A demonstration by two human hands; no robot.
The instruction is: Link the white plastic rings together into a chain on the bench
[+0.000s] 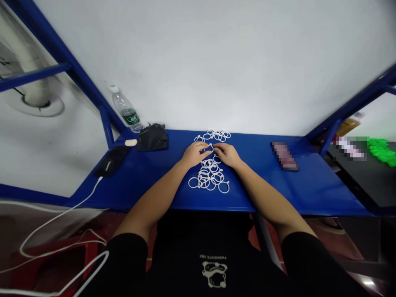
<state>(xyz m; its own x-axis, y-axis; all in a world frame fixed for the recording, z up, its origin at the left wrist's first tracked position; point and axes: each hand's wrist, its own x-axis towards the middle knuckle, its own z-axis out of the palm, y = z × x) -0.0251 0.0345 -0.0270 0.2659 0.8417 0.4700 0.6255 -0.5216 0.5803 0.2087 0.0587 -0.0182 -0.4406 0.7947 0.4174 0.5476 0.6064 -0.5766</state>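
Between my two hands is a white curtain ring (210,145) with a small knob on its upper edge. The fingers of my left hand (194,154) are closed on its left side. My right hand (228,154) pinches it at the right, near the knob. Toward me lies a loose pile of similar white rings (210,178), several overlapping, with the nearest one to the right hand just under its fingers. Beyond the hands, against the wall, sits a smaller group of white rings (219,137). The fingertips partly cover the held ring.
On the blue table (253,181) a phone (285,156) lies to the right. At the left are a black crumpled pouch (153,138), a pale oval piece (131,142), a black power bank (111,161) with a white cable (83,201), and a leaning water bottle (125,109).
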